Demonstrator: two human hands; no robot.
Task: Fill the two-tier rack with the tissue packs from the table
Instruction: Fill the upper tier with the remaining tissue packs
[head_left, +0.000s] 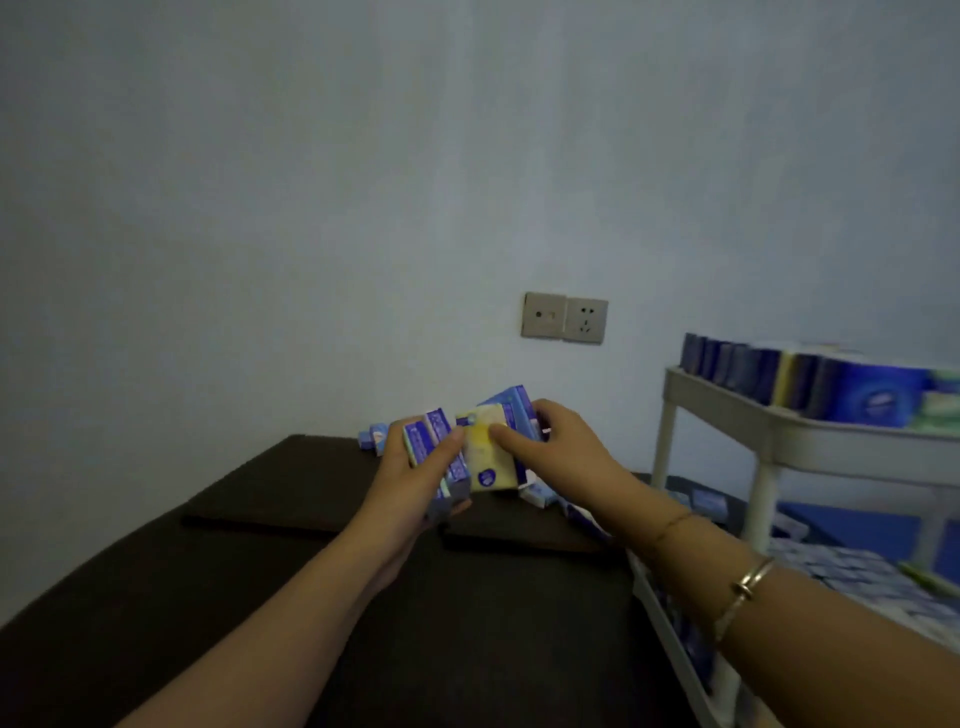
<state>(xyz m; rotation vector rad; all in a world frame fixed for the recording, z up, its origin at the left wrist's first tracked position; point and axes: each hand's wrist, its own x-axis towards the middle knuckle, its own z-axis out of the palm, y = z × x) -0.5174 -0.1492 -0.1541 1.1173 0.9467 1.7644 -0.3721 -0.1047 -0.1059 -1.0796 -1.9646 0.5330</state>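
A: Item one, hands?
B: Left hand (415, 483) grips a bundle of blue tissue packs (434, 452); right hand (558, 447) holds a yellow pack (488, 457) and blue ones behind it, thumb pressed on the yellow face. Both are raised above the dark counter (260, 571).
A: Remaining stock?
B: A few loose packs (375, 435) at the counter's far edge by the wall.
A: Rack?
B: White two-tier rack (779, 421) at right, both tiers carrying packs.

Head-worn view, forward and down, close over table (260, 597).
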